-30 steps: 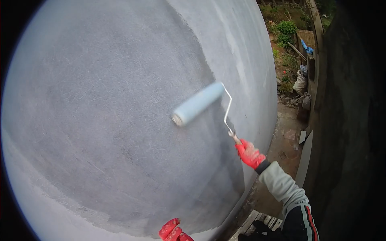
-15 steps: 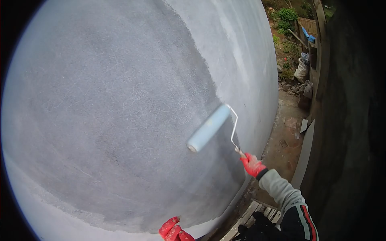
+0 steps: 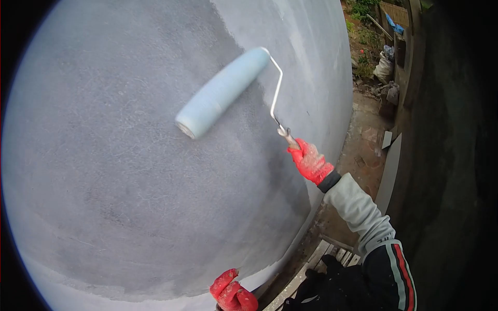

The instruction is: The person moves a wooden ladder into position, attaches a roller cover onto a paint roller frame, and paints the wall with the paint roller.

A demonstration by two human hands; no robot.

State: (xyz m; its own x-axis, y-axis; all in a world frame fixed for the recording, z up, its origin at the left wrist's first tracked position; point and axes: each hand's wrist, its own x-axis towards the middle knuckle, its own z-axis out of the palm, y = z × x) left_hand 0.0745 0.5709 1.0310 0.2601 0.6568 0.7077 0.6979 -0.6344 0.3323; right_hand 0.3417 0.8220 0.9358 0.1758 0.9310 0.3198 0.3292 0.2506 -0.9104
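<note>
My right hand, in a red glove smeared with grey, is closed round the handle of a paint roller. The roller has a long pale blue sleeve on a bent white wire frame, slanting across a curved grey wall. Whether the sleeve touches the wall I cannot tell. Darker grey covers most of the wall, beside a lighter strip at upper right. My left hand, also red-gloved, is low at the bottom edge near the wall. Its fingers are loosely bent and apart, with nothing visible in them; the palm is hidden.
Wooden planks lie below me, partly behind my dark trousers. To the right, a narrow dirt passage runs between the curved wall and a dark wall. White sacks, a leaning pale board and plants stand along it.
My right hand has moved the roller up and left, and it appears larger now. My left hand has shifted slightly, staying near the bottom edge. The view has tilted a little.
</note>
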